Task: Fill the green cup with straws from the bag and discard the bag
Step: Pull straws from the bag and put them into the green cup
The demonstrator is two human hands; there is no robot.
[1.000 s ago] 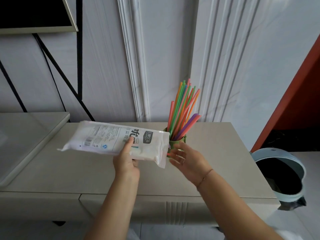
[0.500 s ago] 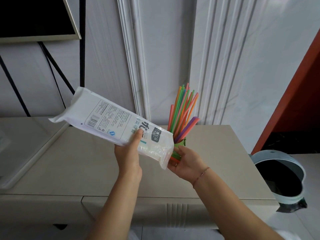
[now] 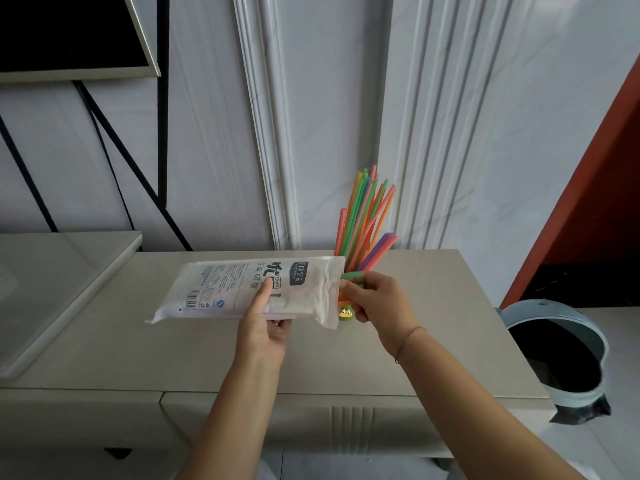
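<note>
Your left hand (image 3: pixel 263 327) gripped the straw bag (image 3: pixel 249 289) over the cabinet top (image 3: pixel 104 341). Your right hand (image 3: pixel 381 303) pinched loose straws (image 3: pixel 351 274) at its mouth, mostly hiding the green cup (image 3: pixel 346 314) holding upright straws (image 3: pixel 363 220). A trash bin (image 3: pixel 540 308) stood off right.

Green cup (image 3: pixel 345 312): largely hidden behind bag (image 3: pixel 242 289) and right hand (image 3: pixel 379 303); lower ends of straws (image 3: pixel 360 220) likewise concealed.
</note>
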